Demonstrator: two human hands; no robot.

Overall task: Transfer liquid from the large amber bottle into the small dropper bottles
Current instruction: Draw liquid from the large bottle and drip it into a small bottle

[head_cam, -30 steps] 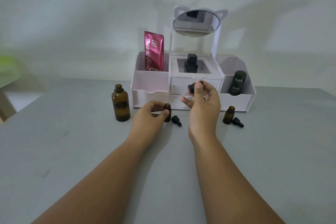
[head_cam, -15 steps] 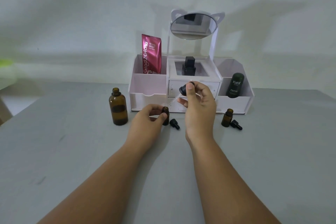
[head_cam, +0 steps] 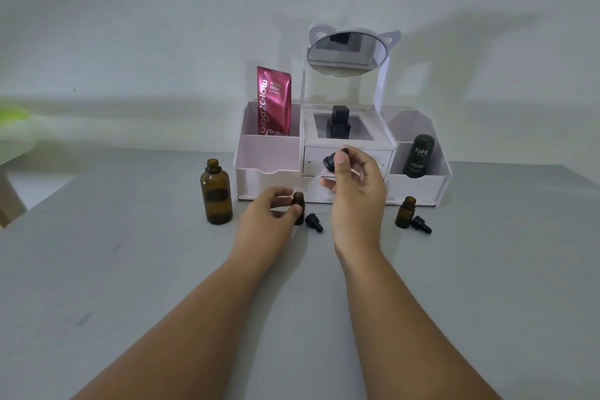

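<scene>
The large amber bottle [head_cam: 216,193] stands open on the grey table, left of my hands. My left hand [head_cam: 267,217] grips a small amber dropper bottle [head_cam: 298,207] upright on the table. My right hand [head_cam: 355,187] pinches a black-bulbed dropper [head_cam: 330,162], whose glass tube slants down to the left, its tip just above that bottle's mouth. A black dropper cap [head_cam: 313,222] lies beside the held bottle. At the right stands a second small amber bottle [head_cam: 405,212], open, with its black cap [head_cam: 421,224] lying next to it.
A white cosmetic organiser [head_cam: 270,159] with a cat-ear mirror [head_cam: 348,53] stands behind my hands against the wall. It holds a pink sachet [head_cam: 273,101], a black square bottle [head_cam: 339,124] and a dark Kahf container [head_cam: 418,156].
My right hand has carried the dropper a little left and down, bringing its tip over the small bottle's mouth. My left hand has stayed on that bottle.
</scene>
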